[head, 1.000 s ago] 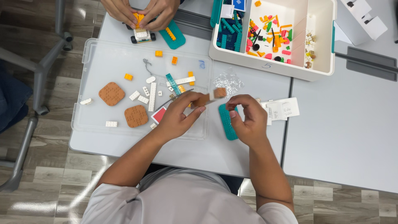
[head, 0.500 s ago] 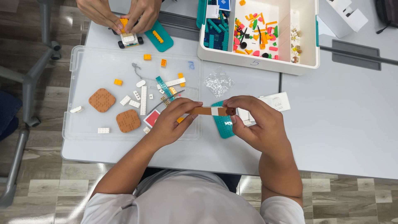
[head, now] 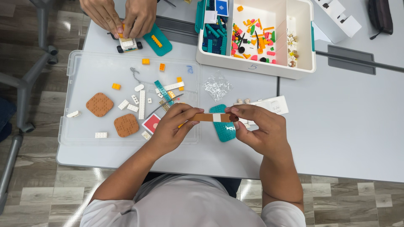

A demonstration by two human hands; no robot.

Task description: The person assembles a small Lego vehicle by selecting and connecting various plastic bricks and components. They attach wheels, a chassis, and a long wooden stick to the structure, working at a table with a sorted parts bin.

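Clear tray lid (head: 84, 134): sits on the desk's (head: 345, 126) left half, loose white and orange bricks scattered all over it.
Brown round plates (head: 99, 104): two of them, near the lid's left end, a bit apart from each other.
Left hand (head: 174, 128): fingers curled in, pinching the left end of the brown strip between thumb and fingertips.
Brown strip (head: 212, 117): long thin brick piece, brown with a white bit in the middle, held level between both hands just above the desk's front part.
Teal plate (head: 224, 131): lies flat on the desk right under the strip, partly hidden by it.
Right hand (head: 261, 130): fingers closed on the strip's right end, thumb below, fingertips on top.
Sorting box (head: 301, 69): white, at the desk's back edge, compartments full of teal, orange and pink bits.
Other person's hands (head: 122, 17): back left corner, both on a small wheeled brick car (head: 128, 44).
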